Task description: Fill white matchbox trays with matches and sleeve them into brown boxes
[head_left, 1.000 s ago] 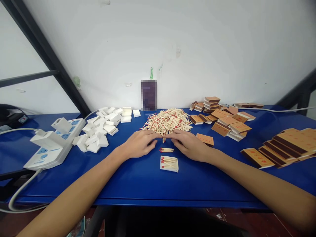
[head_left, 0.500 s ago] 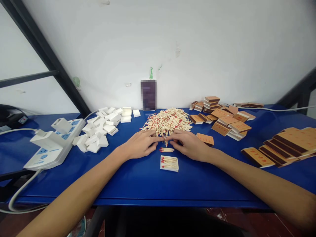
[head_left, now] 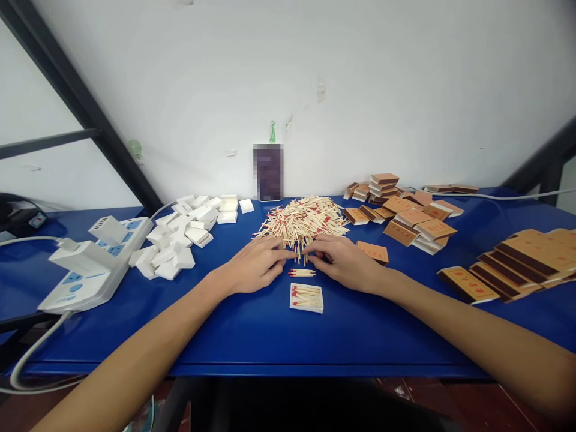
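A heap of loose red-tipped wooden matches (head_left: pixel 310 217) lies on the blue table. At its near edge, my left hand (head_left: pixel 256 264) rests with the index finger stretched to a few stray matches (head_left: pixel 299 254), its thumb apart below. Facing it, my right hand (head_left: pixel 342 261) has index finger and thumb spread beside the same stray matches; no match is clearly gripped. Just below the fingertips lies a small row of matches (head_left: pixel 302 273). Nearer me sits a white matchbox tray (head_left: pixel 306 309) with several matches in it, heads to the left.
Several empty white trays (head_left: pixel 180 231) are piled on the left, beside a white power strip (head_left: pixel 101 258) with plugs and cables. Orange matchbox sleeves (head_left: pixel 405 219) lie scattered at right, with more stacked sleeves (head_left: pixel 531 261) farther right. A pixelated dark panel (head_left: pixel 269 173) stands against the wall.
My fingertips have drawn slightly apart, with my left index finger moving back left. The stray matches between them show more plainly. The whole view has shifted a little.
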`<state>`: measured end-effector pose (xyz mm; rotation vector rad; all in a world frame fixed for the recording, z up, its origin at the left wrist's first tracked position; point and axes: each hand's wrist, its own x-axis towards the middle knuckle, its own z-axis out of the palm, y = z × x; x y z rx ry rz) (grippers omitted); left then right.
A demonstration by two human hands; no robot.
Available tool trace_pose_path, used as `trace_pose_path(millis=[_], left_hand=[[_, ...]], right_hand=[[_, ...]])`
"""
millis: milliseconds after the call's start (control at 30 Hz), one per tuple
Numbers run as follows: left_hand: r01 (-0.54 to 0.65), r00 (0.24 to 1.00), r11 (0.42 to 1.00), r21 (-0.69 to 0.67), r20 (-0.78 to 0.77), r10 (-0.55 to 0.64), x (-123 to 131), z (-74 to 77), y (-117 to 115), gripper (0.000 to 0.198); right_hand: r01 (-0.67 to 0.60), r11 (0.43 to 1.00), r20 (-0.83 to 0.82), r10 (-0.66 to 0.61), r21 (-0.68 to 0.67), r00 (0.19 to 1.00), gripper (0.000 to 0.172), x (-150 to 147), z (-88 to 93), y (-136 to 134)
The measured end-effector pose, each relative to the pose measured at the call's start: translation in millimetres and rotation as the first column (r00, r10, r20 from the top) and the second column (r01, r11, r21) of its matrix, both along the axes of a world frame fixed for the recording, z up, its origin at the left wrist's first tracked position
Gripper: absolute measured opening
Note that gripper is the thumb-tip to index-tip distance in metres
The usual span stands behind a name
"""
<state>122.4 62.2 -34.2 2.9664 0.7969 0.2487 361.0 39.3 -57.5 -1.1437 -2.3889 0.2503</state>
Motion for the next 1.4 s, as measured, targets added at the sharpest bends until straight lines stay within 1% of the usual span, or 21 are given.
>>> trace_pose_path(millis=[200, 367, 533, 633, 733, 833, 1000, 1233, 1400], left_hand=[[0.003, 1.000, 0.999, 0.047, -0.012, -0.002, 1, 0.7, -2, 0.040], [0.012, 0.999, 0.998, 0.061, -0.037, -0.010, 1, 4.2, -3, 0.043], [0.023, 0.999, 0.998, 0.063, -0.034, -0.021, 2, 6.8, -8, 0.041], [0.029, 0.999, 0.996, 0.088, -0.031, -0.026, 3, 7.9, -11, 0.039], [0.060, 0.998, 0.993, 0.103, -0.033, -0.057, 4, 8.0, -13, 0.038], [0.092, 0.996, 0.991, 0.093, -0.014, -0.091, 5, 7.3, -13, 0.038], [0.099, 0.994, 0.994, 0.049, 0.036, -0.101, 5, 6.3, -12, 0.041], [0.141, 0.989, 0.989, 0.036, 0.047, -0.142, 5, 2.8, -8, 0.045], [0.146, 0.989, 0.989, 0.034, 0.030, -0.147, 6, 5.1, -10, 0.045]], right_hand=[[-0.027, 1.000, -0.001, 0.027, -0.001, 1.000, 0.016, 2, -1.4, 1], [-0.056, 0.998, -0.003, 0.056, -0.005, 0.998, 0.020, 3, -1.2, 1], [-0.062, 0.998, 0.008, 0.062, -0.007, 0.998, 0.017, 5, 0.8, 0], [-0.064, 0.998, 0.020, 0.064, 0.005, 0.998, 0.017, 6, 0.3, 0], [-0.068, 0.998, 0.014, 0.068, 0.011, 0.998, 0.019, 6, -0.9, 0], [-0.045, 0.999, -0.014, 0.045, 0.017, 0.999, 0.019, 4, 0.0, 0], [0.010, 1.000, -0.033, -0.009, 0.022, 0.999, 0.011, 0, 4.6, -2], [0.006, 1.000, -0.017, -0.006, 0.008, 1.000, 0.011, 2, 4.8, -3], [-0.031, 0.999, 0.006, 0.031, -0.019, 1.000, 0.009, 4, 6.0, -4]])
